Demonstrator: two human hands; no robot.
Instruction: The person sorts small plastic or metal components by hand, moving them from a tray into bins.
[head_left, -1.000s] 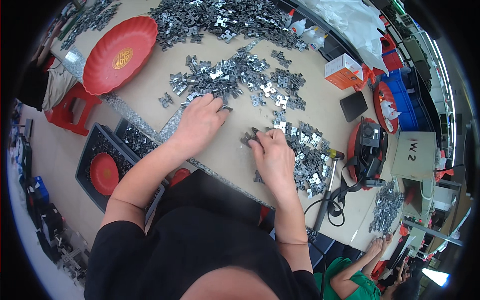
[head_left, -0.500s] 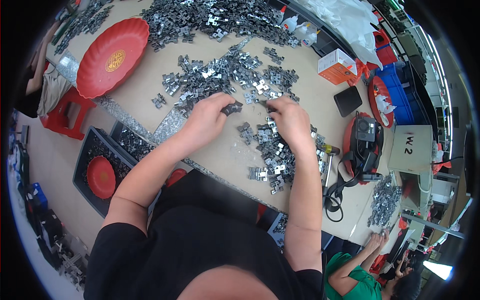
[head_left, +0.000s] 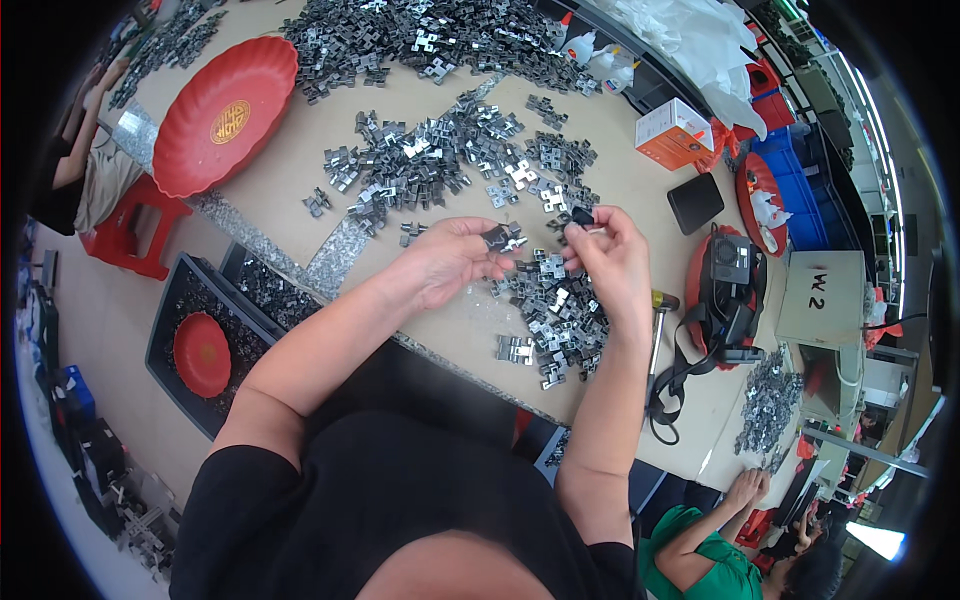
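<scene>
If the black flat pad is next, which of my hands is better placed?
Probably your right hand: it's nearer the black flat pad; your left hand is farther off. Both appear to hold metal pieces.

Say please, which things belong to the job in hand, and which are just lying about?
Seemingly the job:
metal piece in left hand
dark piece in right hand
heaped metal pieces

Apparently just lying about:
hammer
orange box
flat black pad

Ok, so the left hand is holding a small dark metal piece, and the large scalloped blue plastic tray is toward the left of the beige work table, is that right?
Not quite: the large scalloped plastic tray is red, not blue, as the head view shows. It is toward the left of the beige work table, and the left hand is holding a small dark metal piece.
</scene>
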